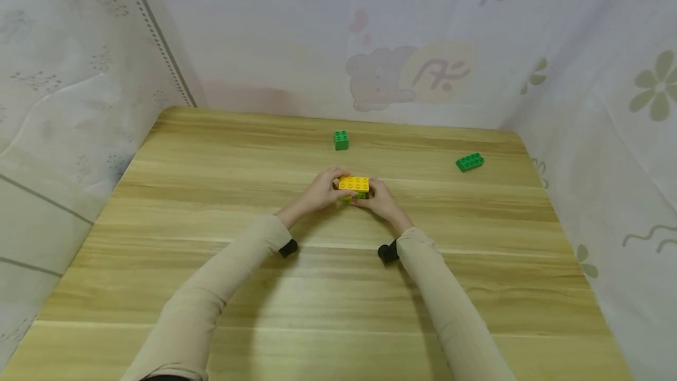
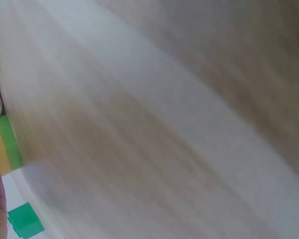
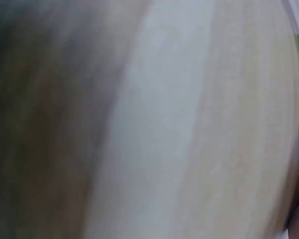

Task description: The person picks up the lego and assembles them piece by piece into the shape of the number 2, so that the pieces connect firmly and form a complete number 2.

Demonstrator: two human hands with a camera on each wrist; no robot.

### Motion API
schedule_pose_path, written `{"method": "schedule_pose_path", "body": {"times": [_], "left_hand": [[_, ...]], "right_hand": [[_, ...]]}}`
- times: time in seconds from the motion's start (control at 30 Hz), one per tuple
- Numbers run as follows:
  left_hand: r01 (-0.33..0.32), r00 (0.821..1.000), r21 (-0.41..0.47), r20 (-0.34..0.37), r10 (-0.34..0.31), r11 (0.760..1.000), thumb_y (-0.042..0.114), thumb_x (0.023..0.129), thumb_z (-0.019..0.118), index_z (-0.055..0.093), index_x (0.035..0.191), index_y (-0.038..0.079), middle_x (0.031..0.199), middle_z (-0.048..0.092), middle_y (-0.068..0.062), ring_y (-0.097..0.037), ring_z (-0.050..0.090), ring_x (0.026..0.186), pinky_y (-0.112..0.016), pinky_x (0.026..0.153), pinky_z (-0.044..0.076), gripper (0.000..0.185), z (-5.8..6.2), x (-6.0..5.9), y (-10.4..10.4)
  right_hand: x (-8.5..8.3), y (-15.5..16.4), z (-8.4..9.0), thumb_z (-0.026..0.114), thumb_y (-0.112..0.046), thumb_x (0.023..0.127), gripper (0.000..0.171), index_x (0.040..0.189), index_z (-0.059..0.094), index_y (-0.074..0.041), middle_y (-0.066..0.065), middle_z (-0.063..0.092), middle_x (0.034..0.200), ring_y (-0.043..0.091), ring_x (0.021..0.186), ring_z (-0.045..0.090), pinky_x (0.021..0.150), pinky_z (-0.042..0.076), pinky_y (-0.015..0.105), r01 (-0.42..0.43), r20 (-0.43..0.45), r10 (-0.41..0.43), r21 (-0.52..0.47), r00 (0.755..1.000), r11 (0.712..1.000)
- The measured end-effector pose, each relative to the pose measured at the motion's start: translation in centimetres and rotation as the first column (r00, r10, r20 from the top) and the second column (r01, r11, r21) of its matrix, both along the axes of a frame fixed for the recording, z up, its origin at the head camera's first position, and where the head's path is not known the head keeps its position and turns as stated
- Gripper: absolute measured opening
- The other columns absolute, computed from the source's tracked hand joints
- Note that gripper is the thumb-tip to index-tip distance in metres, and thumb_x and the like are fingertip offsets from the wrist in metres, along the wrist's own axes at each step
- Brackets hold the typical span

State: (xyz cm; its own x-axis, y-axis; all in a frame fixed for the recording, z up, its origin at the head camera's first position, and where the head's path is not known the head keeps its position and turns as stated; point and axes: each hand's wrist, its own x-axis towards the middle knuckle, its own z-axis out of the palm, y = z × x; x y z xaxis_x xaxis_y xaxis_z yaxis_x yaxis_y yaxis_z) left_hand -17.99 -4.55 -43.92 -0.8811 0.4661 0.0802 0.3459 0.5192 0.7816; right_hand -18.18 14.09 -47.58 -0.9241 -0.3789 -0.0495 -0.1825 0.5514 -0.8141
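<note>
Head view: both hands (image 1: 351, 193) pinch yellow brick (image 1: 354, 183), long axis left-right.

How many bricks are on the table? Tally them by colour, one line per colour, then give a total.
Yellow: 1, the yellow brick held between the left hand and right hand.
Green: 3, the green layer under the yellow one, the small green brick and the long green brick.
Total: 4

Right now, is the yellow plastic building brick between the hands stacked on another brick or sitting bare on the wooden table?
Stacked. The yellow plastic building brick sits studs up on a green brick, whose green layer shows beneath it in both views, with the left hand and right hand gripping the pair.
</note>
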Motion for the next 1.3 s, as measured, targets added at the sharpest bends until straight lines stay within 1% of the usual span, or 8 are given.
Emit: {"method": "schedule_pose_path", "body": {"times": [0.3,0.53,0.63,0.7,0.83,0.93,1.1,1.3], "left_hand": [[-0.003,0.999,-0.042,0.039,0.005,0.999,0.018,0.083,0.067,0.056,0.117,-0.001,0.112,0.057,-0.014,-0.020,0.053,0.092,-0.026,0.074,0.048,0.041,0.8,-0.2,-0.5],[0.018,0.996,-0.105,0.085,-0.009,0.994,0.020,0.084,0.066,0.054,0.119,-0.001,0.112,0.058,-0.014,-0.018,0.054,0.093,-0.029,0.079,0.048,0.042,1.4,-0.4,0.2],[0.013,0.995,-0.125,0.099,0.000,0.992,0.021,0.084,0.066,0.054,0.120,0.000,0.113,0.058,-0.013,-0.017,0.053,0.092,-0.028,0.080,0.047,0.043,1.6,-0.3,0.3],[0.005,0.995,-0.137,0.103,0.009,0.991,0.021,0.084,0.065,0.053,0.121,0.000,0.114,0.058,-0.013,-0.017,0.053,0.092,-0.028,0.080,0.047,0.044,1.8,-0.3,0.5],[0.003,0.995,-0.158,0.100,0.013,0.987,0.022,0.085,0.065,0.053,0.122,-0.001,0.116,0.058,-0.014,-0.019,0.053,0.094,-0.029,0.082,0.046,0.045,2.1,-0.3,0.7],[0.002,0.995,-0.158,0.100,0.014,0.987,0.021,0.085,0.065,0.052,0.122,-0.002,0.117,0.058,-0.015,-0.020,0.052,0.095,-0.031,0.084,0.046,0.045,2.4,-0.4,0.9],[0.005,0.996,-0.157,0.094,0.010,0.988,0.019,0.084,0.066,0.053,0.120,-0.003,0.114,0.058,-0.015,-0.019,0.053,0.093,-0.030,0.083,0.046,0.043,2.3,-0.3,0.9],[0.010,0.995,-0.145,0.099,0.004,0.989,0.017,0.083,0.067,0.053,0.119,-0.005,0.111,0.059,-0.016,-0.020,0.054,0.092,-0.030,0.083,0.047,0.044,2.0,0.4,0.7]], "right_hand": [[-0.3,-0.6,0.3,0.072,-0.017,0.078,0.047,0.120,0.056,-0.005,0.014,0.052,0.111,0.023,0.100,0.044,0.097,0.036,0.040,-0.005,0.046,0.006,-0.026,0.999,1.000],[-0.3,-0.1,0.2,0.072,-0.016,0.078,0.044,0.117,0.058,-0.003,0.014,0.053,0.109,0.020,0.093,0.042,0.084,0.034,0.030,-0.001,-0.016,0.001,-0.014,1.000,1.000],[-0.3,0.0,0.2,0.073,-0.016,0.078,0.044,0.117,0.058,-0.003,0.014,0.053,0.108,0.018,0.090,0.040,0.082,0.033,0.028,-0.002,-0.005,0.002,-0.024,1.000,1.000],[-0.5,0.1,0.2,0.072,-0.015,0.078,0.045,0.117,0.057,-0.002,0.015,0.052,0.109,0.019,0.092,0.041,0.083,0.035,0.030,-0.009,0.015,0.010,-0.038,1.000,0.999],[-0.7,0.6,0.7,0.070,-0.014,0.080,0.048,0.122,0.052,-0.001,0.017,0.050,0.120,0.023,0.106,0.044,0.096,0.037,0.037,0.002,0.124,0.008,-0.082,0.992,0.997],[-0.9,1.0,1.2,0.068,-0.013,0.082,0.048,0.124,0.049,0.000,0.018,0.050,0.125,0.027,0.111,0.046,0.099,0.037,0.041,0.013,0.184,0.005,-0.095,0.983,0.995],[-1.0,1.6,1.9,0.062,-0.009,0.086,0.045,0.127,0.047,0.003,0.022,0.052,0.126,0.033,0.111,0.050,0.096,0.042,0.042,-0.002,0.174,0.023,-0.118,0.985,0.993],[-1.3,2.2,2.1,0.057,-0.004,0.088,0.043,0.130,0.047,0.001,0.023,0.050,0.128,0.035,0.115,0.049,0.100,0.041,0.043,0.092,0.185,-0.065,-0.143,0.981,0.985]]}}
